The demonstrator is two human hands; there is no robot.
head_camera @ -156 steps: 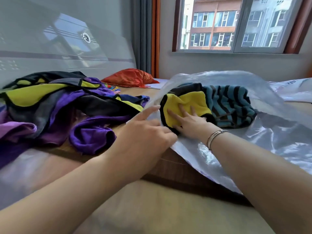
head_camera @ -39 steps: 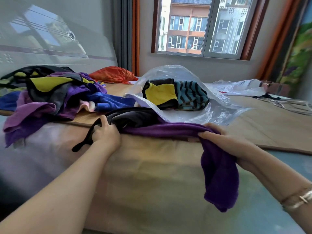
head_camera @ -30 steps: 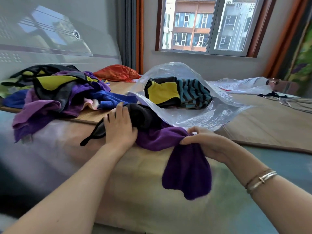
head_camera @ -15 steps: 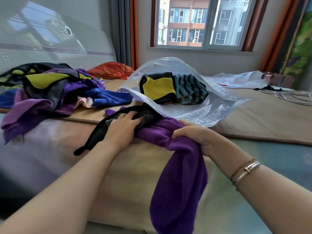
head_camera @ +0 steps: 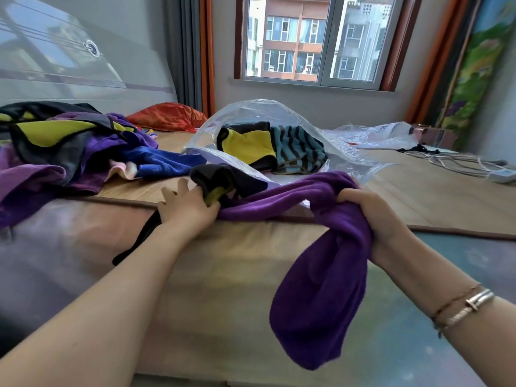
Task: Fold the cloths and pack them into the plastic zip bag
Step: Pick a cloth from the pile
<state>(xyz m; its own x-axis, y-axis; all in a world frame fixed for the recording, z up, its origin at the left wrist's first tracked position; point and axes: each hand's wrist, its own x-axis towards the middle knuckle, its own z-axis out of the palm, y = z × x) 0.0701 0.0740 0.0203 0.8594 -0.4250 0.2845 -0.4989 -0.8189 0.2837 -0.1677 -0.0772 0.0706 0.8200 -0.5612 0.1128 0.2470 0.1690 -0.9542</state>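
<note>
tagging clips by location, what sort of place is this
Most likely a bedroom in a flat: a padded headboard at the left, a bed covered by a woven mat, and a window with curtains facing apartment blocks.

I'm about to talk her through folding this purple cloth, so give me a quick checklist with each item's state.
1. Right hand grips the purple cloth: ok.
2. Left hand on the cloth's black-and-yellow end: ok.
3. Cloth spread flat for folding: not ok, bunched, one end hanging over the bed edge.
4. Plastic zip bag mouth open: cannot tell.
5. Room left in the bag beside the folded yellow cloth and striped cloth: ok.
</note>
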